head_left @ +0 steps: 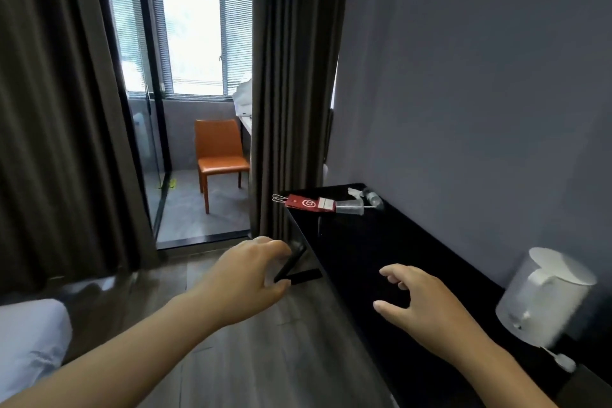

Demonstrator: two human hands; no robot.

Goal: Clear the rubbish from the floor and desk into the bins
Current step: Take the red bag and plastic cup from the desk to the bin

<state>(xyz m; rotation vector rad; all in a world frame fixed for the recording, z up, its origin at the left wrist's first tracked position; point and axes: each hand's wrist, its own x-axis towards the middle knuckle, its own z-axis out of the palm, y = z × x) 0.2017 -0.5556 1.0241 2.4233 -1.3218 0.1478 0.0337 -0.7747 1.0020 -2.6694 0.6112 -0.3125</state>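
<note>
A black desk [357, 262] runs along the right wall. At its far end lie a flat red paper bag [306, 203], an empty clear plastic bottle [351, 208], a second small bottle [373, 197] and a scrap of white wrapping [353, 191]. My left hand [245, 278] is just off the desk's front edge, its fingers curled round a thin black folded piece [298, 272]; what that piece is cannot be made out. My right hand [417, 298] hovers over the desk's middle with fingers spread, holding nothing.
A white electric kettle [543, 295] stands on the desk at the near right. Dark curtains [288, 93] hang beyond the desk's far end. An orange chair [220, 156] stands past the glass door. A white bed corner [29, 341] is at lower left, with wooden floor [265, 358] between.
</note>
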